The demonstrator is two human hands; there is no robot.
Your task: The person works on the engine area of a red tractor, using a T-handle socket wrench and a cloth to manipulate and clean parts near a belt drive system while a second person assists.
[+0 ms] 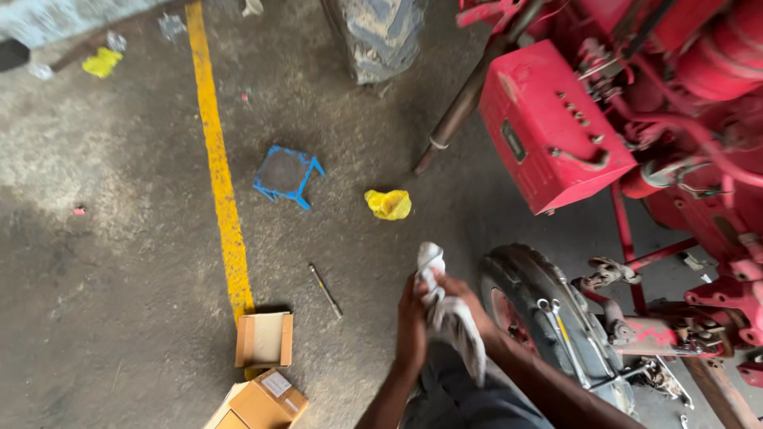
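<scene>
Both my hands are wrapped around a white cloth (447,311) low in the middle of the head view. My left hand (412,322) grips it from the left side, and my right hand (467,302) closes on it from the right. One end of the cloth sticks up above my fingers and the other hangs down over my dark trousers. A small black tyre with a red hub (531,298) stands just right of my right forearm, with wrenches (556,318) lying on it.
A red tractor (628,119) fills the right side, its red box (548,131) jutting out. On the concrete floor lie a yellow rag (388,204), a blue stool (286,176), a thin metal rod (326,291), open cardboard boxes (264,365) and a painted yellow line (218,167).
</scene>
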